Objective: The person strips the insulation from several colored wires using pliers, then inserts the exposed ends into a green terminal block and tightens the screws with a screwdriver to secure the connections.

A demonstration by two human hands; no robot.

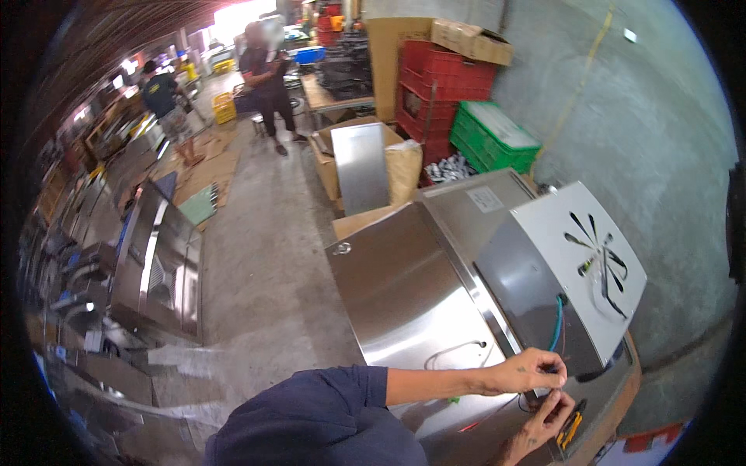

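My left hand (pixel 536 371) is closed in a pinch beside the grey motor housing (pixel 517 268), where a teal wire (pixel 557 325) and a thin reddish wire come out of its side. Just below, my right hand (pixel 546 419) is pinched too, its fingertips close to the left ones. Thin wire runs into both pinches, though its ends are hidden by the fingers. A dark wire loop (pixel 525 405) hangs beside them. Yellow-handled pliers (pixel 571 431) lie right of my right hand. Under my left forearm is a shiny stainless steel panel (pixel 408 287).
The housing's white face (pixel 587 248) has petal-shaped slots and loose wires. Red crates (pixel 435 93) and a green crate (pixel 489 136) stand by the grey wall. A metal sheet (pixel 360 167) leans on a carton. Two people stand in the workshop beyond; steel units (pixel 159 264) line the left.
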